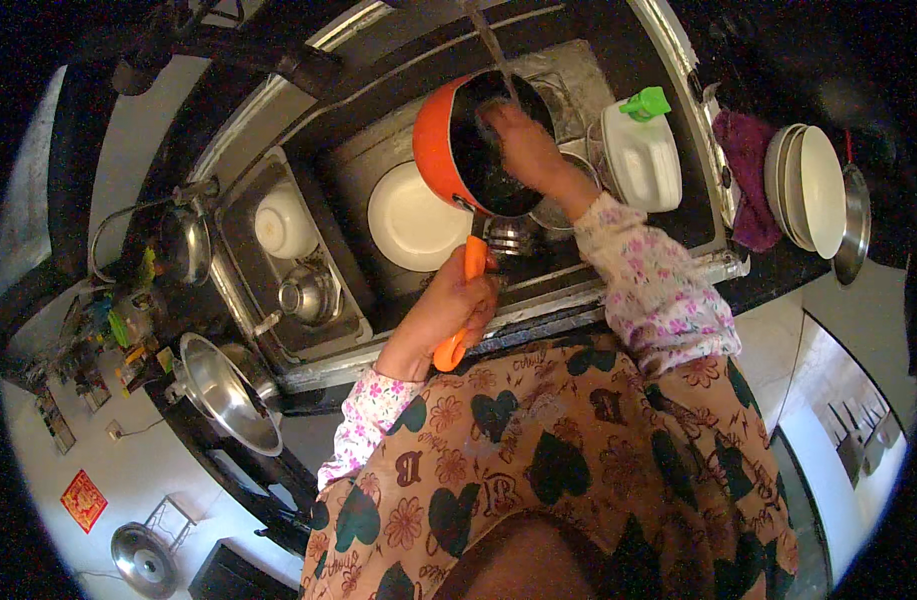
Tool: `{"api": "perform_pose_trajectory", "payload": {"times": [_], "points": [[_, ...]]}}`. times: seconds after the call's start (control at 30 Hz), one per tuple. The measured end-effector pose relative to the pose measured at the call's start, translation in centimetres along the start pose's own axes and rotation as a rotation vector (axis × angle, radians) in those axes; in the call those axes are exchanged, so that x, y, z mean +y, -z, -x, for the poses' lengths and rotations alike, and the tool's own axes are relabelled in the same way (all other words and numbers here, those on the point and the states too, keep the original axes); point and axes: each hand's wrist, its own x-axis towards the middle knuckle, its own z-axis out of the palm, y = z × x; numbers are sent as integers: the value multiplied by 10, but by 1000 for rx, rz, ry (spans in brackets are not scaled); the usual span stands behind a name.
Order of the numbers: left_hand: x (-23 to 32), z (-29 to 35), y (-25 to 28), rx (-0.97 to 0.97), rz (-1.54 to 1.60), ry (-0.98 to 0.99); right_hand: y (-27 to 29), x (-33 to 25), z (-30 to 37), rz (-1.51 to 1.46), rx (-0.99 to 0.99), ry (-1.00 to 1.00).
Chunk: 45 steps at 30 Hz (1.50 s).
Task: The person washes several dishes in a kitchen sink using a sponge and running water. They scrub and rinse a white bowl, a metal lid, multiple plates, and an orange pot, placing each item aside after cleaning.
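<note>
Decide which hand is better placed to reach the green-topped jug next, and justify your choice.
The right hand, probably: it is in the pot, nearer the jug, while the left hand is wrapped round the orange handle.

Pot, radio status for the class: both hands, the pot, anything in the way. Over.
Left hand closed on handle. Right hand in pot, blurred. Pot tilted over sink. Plate, jug close; neither seems in the way.
</note>
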Motion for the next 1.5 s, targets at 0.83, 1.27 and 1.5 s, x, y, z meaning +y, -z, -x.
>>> {"api": "perform_pose_trajectory", "payload": {"times": [0.83,1.27,1.5], "points": [[3,-9,6,146,-308,-78,21,-56,20,-896,-443,-485],[8,7,1,2,-68,-12,-6,-23,21,3,-344,-88],[2,10,-5,-48,-116,42,15,-14,-31,203,220,-185]]}}
